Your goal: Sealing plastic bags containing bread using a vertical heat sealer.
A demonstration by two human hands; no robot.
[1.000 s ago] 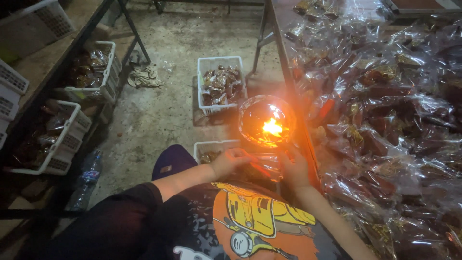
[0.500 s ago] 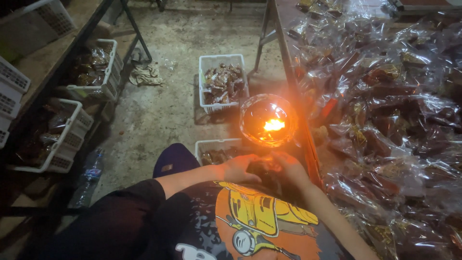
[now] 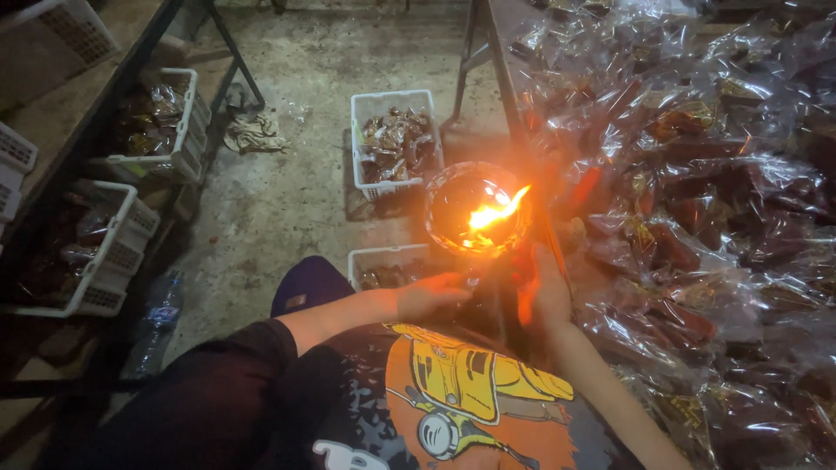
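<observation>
The glass lamp (image 3: 476,209) is burning with an orange flame at the table edge (image 3: 509,96), just above both my hands. My left hand (image 3: 427,296) is lying loosely open below it; my right hand (image 3: 544,292) is resting by the edge, though I cannot tell what either is gripping. Clear-wrapped packets (image 3: 688,174) are covering the table, and a white basket (image 3: 392,139) is sitting on the floor.
</observation>
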